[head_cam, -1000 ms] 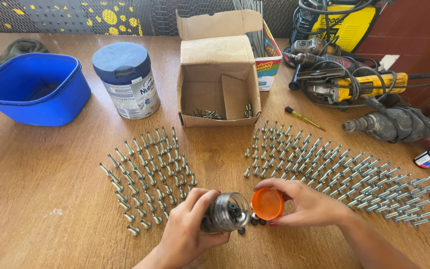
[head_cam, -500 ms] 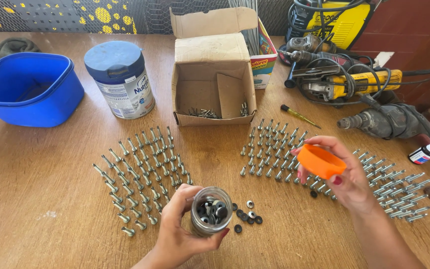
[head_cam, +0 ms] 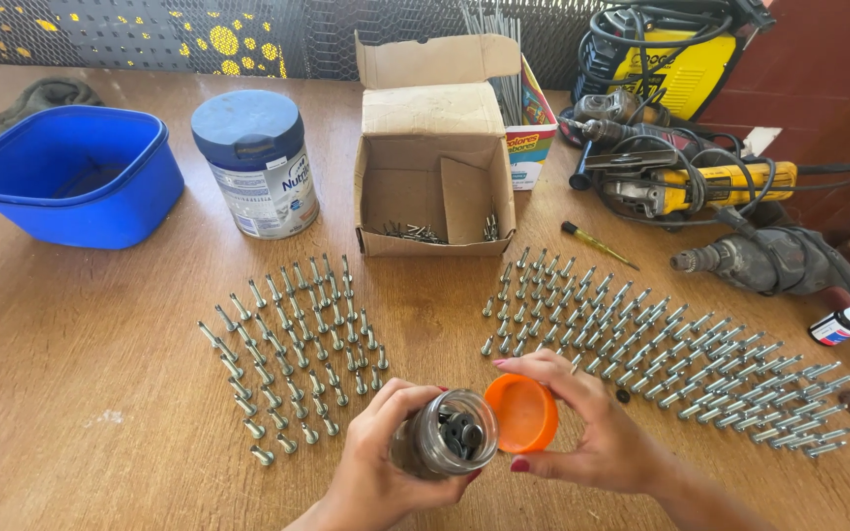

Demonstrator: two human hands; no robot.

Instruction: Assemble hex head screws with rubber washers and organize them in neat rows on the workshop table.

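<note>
Clamped in the left hand (head_cam: 386,462) was a small clear jar (head_cam: 445,444) of dark washers, tilted above the table (head_cam: 81,393). An orange lid (head_cam: 521,413) was pinched by the right hand (head_cam: 592,433) just beside its mouth, between two bolt arrays (head_cam: 292,354).

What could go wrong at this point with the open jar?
The small clear jar in the left hand is tilted with its mouth open, so the dark washers inside may spill. The right hand holds the orange lid just above the bolt rows; a wrist slip could scatter them.
</note>
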